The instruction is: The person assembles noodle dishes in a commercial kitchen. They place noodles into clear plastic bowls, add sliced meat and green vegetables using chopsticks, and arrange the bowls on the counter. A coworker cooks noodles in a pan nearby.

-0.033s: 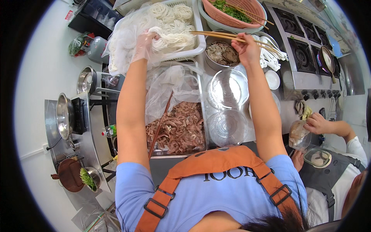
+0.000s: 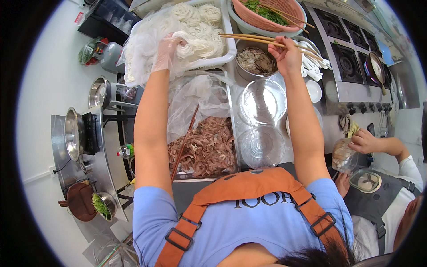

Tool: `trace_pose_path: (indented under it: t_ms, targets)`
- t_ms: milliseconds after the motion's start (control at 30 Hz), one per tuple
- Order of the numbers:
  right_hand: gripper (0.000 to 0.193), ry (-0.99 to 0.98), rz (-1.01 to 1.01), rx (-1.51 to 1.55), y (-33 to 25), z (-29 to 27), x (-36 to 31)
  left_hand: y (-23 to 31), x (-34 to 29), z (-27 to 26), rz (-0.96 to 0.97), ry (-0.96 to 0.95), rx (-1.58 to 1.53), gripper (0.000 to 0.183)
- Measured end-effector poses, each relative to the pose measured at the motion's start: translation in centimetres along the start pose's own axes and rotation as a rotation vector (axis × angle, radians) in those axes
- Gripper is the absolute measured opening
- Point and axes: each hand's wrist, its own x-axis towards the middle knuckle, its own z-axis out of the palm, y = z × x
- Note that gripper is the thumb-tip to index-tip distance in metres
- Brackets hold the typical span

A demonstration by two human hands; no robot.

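Note:
White noodles lie coiled in bundles in a white plastic basket, partly under thin clear plastic sheeting. My left hand, in a clear plastic glove, reaches into it with fingers closed on the edge of a noodle bundle. My right hand is bare and grips long wooden chopsticks; their tips point left, at the basket's right side. Below that hand stands a round metal pot holding greyish sliced food. Nearer to me, a tray of sliced brown meat is partly covered by plastic film, with a reddish-brown stick across it.
Two clear round plastic bowls stand right of the meat tray. White spoons lie beside the gas stove. A pink colander of greens sits at the back. At the right, another person's hand holds a clear container.
The chopsticks and my right hand have shifted very slightly up and to the left. My left hand stays at the noodles.

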Motion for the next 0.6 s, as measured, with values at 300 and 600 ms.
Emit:
trace_pose_path:
  t_ms: [300,600]
  targets:
    - [0.019,-0.272,-0.196,-0.563,3.5,7.1,-1.4,3.2,-3.5,3.1,0.080,-0.153,0.358,0.021]
    - [0.017,0.036,-0.324,-0.114,5.1,6.8,-1.6,3.1,-6.2,1.8,0.068,-0.249,0.442,0.019]
